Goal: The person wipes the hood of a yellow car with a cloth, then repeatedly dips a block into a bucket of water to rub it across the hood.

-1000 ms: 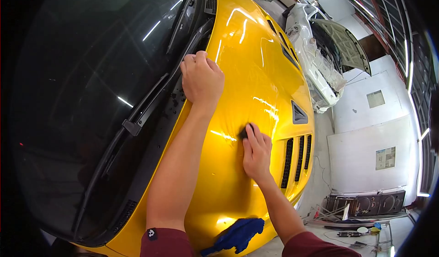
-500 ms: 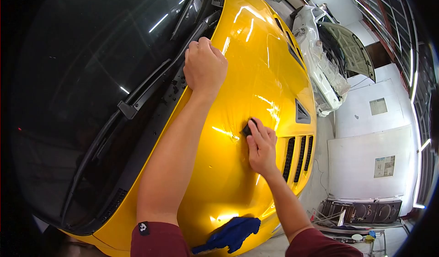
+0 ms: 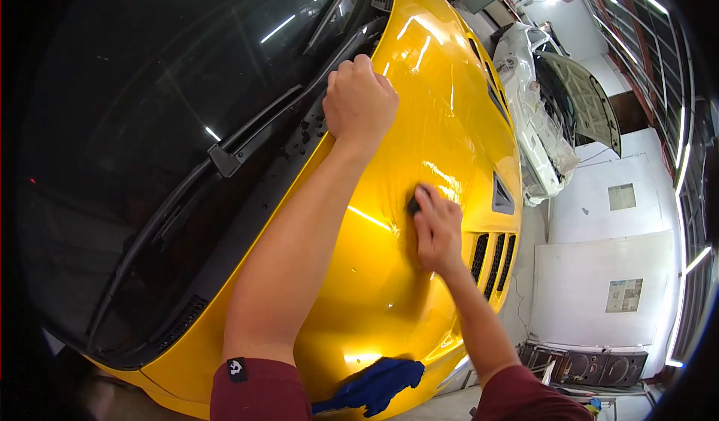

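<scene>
A glossy yellow film (image 3: 374, 271) covers the car's hood, with faint creases and a small bump in its surface. My left hand (image 3: 361, 99) is closed in a fist at the film's edge beside the windshield; its fingertips are hidden underneath. Lower on the hood, my right hand (image 3: 438, 228) pinches a small black squeegee (image 3: 413, 205) and presses it against the film. Most of that tool lies behind the fingers. A dark blue cloth (image 3: 382, 385) rests crumpled on the hood, near the bottom of the view.
The dark windshield (image 3: 165, 84) and its wiper (image 3: 225, 155) lie to the left. Black vents (image 3: 491, 260) break the hood on the right. Beyond stands a white car body (image 3: 528, 114) with its hood raised (image 3: 584, 95), near white wall panels (image 3: 603, 286).
The squeegee and my right hand have shifted slightly right and up across the film. My left hand keeps its hold at the edge, while the whole view has shifted a little.
</scene>
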Demonstrator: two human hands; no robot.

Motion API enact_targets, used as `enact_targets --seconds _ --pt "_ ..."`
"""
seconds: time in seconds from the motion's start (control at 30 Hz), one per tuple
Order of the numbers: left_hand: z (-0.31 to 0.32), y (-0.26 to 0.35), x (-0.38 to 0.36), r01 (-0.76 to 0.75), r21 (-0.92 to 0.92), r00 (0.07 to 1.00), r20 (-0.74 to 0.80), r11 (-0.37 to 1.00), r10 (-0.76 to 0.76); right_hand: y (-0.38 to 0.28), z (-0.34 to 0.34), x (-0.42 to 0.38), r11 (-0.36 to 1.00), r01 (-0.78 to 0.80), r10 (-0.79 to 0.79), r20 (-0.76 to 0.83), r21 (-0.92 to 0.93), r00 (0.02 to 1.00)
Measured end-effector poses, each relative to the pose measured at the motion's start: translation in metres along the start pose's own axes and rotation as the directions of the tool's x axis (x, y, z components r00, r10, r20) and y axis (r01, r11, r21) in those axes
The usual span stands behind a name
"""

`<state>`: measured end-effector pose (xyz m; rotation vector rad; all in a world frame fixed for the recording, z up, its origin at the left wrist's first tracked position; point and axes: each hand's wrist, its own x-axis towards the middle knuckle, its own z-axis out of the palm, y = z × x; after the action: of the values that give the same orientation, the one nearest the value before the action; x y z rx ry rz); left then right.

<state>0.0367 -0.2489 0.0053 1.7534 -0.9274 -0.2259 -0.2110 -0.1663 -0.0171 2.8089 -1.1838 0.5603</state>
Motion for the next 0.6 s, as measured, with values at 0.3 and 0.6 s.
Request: enact_targets --seconds 0.3,0.6 --pt "-0.005 -0.002 0.002 0.035 -0.028 0.998 0.058 0.999 -0.033 0.033 0.043 0.111 0.995 -0.099 0.095 -0.099 -0.03 0.991" --pt "-0.006 -0.002 0.005 0.159 -0.137 0.987 0.056 0.978 -0.153 0.07 0.047 0.128 0.996 0.053 -0.054 0.017 0.068 0.998"
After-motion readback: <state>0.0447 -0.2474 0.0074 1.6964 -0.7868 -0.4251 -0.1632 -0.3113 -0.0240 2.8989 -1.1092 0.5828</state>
